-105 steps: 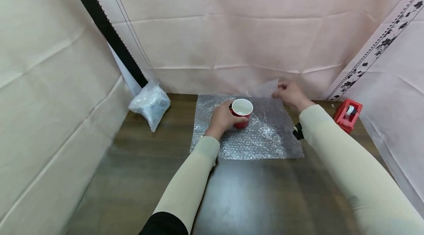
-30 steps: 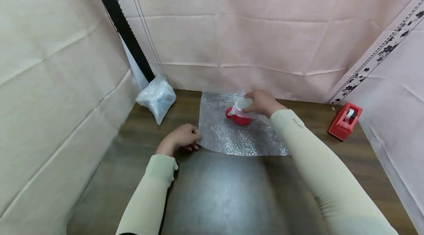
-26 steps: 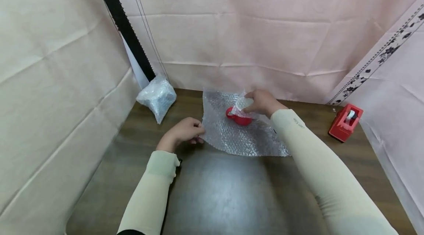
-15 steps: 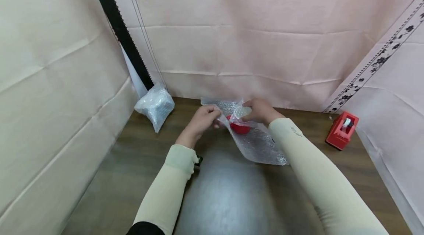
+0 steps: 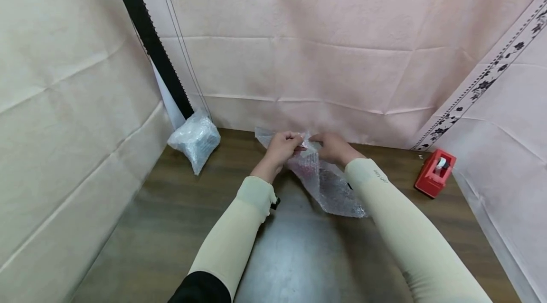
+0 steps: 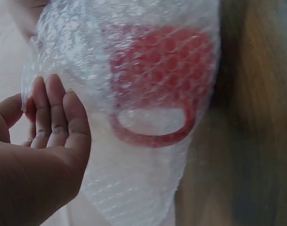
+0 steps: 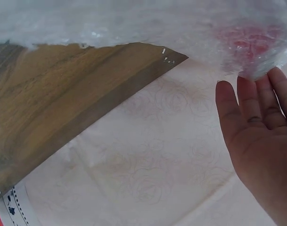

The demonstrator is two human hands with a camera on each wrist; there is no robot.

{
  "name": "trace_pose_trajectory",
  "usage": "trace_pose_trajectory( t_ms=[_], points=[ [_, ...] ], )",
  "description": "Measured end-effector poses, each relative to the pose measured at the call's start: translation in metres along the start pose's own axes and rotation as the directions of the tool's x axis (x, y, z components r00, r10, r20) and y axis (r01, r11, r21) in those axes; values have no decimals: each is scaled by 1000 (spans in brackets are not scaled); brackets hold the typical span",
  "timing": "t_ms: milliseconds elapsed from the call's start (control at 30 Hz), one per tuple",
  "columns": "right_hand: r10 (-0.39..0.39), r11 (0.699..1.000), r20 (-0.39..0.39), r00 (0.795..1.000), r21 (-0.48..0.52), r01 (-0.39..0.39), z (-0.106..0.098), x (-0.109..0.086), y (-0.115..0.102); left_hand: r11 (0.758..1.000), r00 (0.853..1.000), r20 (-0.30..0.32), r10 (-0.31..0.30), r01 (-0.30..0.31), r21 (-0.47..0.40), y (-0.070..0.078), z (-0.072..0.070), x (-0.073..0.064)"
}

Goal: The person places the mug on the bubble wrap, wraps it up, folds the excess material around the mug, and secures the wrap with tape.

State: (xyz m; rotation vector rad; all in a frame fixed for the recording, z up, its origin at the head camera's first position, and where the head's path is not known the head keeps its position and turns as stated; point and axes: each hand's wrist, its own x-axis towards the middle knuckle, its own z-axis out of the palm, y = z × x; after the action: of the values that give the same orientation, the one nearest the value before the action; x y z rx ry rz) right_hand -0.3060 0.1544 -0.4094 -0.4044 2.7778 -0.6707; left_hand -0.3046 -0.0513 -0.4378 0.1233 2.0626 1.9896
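Note:
A red mug (image 6: 164, 66) shows through clear bubble wrap (image 5: 335, 194); its handle is plain under the sheet in the left wrist view. My left hand (image 5: 282, 150) pinches the sheet's edge between thumb and forefinger, drawn up over the mug's top. Against the far side of the covered mug rests my right hand (image 5: 335, 148), its fingers nearly straight and touching the wrap in the right wrist view. From the head view, the hands and wrap hide most of the mug. The sheet's near right corner lies out on the wooden table (image 5: 171, 231).
At the back left a bubble-wrapped bundle (image 5: 195, 140) sits by the cloth wall. A red tape dispenser (image 5: 436, 172) stands on the right side of the table. Pale cloth (image 5: 299, 70) hangs close behind the hands.
The right hand left the sheet's far right corner for the mug, folding wrap over it. My left hand let go of the mug, took the sheet's left edge and brought it across the mug.

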Motion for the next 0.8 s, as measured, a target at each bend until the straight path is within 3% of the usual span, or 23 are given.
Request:
trace_pose_trajectory(
  t_ms=[167,200,367,400,433,533,600,733,800],
  points=[
    [-2,1000,10,1000,22,1,-1,7,10,1000,1000,15,11,-11,-21,-7,2,4],
    [-40,998,-13,999,42,41,5,18,27,1000,999,30,17,-16,-27,-8,2,5],
    [-83,996,-64,994,29,85,7,23,33,997,993,115,23,-14,-71,-17,1,5],
    [-97,994,-60,993,39,100,7,22,33,997,991,129,22,-12,-75,-19,1,5],
    [-76,996,-35,996,32,77,1,9,19,997,990,139,17,-6,-78,-20,0,5],
    [-125,987,26,992,107,122,-4,-5,18,998,987,158,-1,11,-63,-21,-1,4],
    [-119,982,58,991,154,109,-11,-14,19,999,987,159,-10,16,-34,-19,-2,4],
    [-61,992,-18,998,113,62,-21,-27,15,999,987,160,-23,16,43,-11,-1,4],
    [-62,998,-72,995,9,63,-22,-31,7,997,987,158,-33,22,70,-8,1,5]
  ],
)
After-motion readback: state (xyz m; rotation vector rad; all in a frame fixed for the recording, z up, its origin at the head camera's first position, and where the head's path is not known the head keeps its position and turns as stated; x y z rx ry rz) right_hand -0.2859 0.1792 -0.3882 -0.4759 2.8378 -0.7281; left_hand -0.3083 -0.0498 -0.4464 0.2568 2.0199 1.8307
